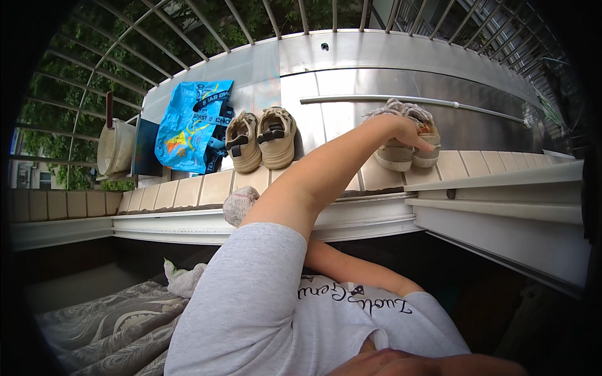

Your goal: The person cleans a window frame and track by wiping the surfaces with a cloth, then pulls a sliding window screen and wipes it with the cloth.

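Note:
My left hand (410, 134) reaches across to a pair of worn, light-coloured lace-up sneakers (394, 157) at the tiled edge. Its thumb lies over the heel of one shoe, while the other fingers are mostly hidden among the collars and laces. My right forearm passes beneath the left arm, which hides the right hand. In line with that forearm, a bunched greyish cloth (237, 206) shows at the white window track (174, 230); whether the right hand holds it is not visible. A second pair, beige sneakers with black heel tabs (277, 148), stands to the left, heels towards me.
A blue printed bag (186, 127) lies left of the beige sneakers, beside a whitish bucket (117, 148). A thin white pole (376, 99) crosses the metal ledge (357, 54). Metal bars (273, 19) enclose the far side. Patterned fabric (127, 319) and another grey cloth (186, 279) lie lower left.

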### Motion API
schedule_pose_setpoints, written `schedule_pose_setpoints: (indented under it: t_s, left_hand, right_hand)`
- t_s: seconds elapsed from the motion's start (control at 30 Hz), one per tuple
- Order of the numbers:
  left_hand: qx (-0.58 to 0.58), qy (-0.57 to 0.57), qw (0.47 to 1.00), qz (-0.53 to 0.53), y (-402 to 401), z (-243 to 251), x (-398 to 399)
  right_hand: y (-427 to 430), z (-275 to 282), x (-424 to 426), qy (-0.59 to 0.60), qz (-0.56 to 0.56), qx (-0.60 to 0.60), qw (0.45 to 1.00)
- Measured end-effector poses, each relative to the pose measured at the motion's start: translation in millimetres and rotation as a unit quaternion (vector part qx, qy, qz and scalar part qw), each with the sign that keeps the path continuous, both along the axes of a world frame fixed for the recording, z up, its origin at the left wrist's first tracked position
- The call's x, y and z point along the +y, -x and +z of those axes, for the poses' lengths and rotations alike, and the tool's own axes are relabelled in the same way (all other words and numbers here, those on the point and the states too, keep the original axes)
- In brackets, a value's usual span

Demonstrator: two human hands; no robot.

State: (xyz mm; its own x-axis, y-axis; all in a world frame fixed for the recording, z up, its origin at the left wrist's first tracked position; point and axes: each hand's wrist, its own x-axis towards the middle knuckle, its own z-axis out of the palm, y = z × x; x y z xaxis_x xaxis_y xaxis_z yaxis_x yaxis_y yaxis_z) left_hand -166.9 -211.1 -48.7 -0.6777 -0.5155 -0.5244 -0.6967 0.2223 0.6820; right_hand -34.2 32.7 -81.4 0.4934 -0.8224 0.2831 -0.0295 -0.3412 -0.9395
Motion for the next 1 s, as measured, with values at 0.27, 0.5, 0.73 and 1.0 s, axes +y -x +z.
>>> schedule_pose_setpoints:
  t_s: [0.27,0.5,0.73,1.0]
  left_hand:
    - [-0.048,0.169,0.984,0.037,-27.3,-1.0,-2.8]
    - [-0.063,0.188,0.979,0.050,-73.1,-6.3,-6.1]
    - [0.006,0.134,0.985,0.110,-123.4,43.8,8.6]
    - [0.068,0.177,0.957,0.220,-201.2,108.9,39.0]
  right_hand:
    - [-2.1,9.5,-8.7,-0.044,0.046,0.025,0.998]
    - [4.9,44.0,-13.0,0.037,0.053,0.080,0.995]
    - [5.9,48.7,-18.2,0.036,0.120,0.168,0.978]
    - [3.4,51.2,-16.4,0.056,0.109,0.162,0.979]
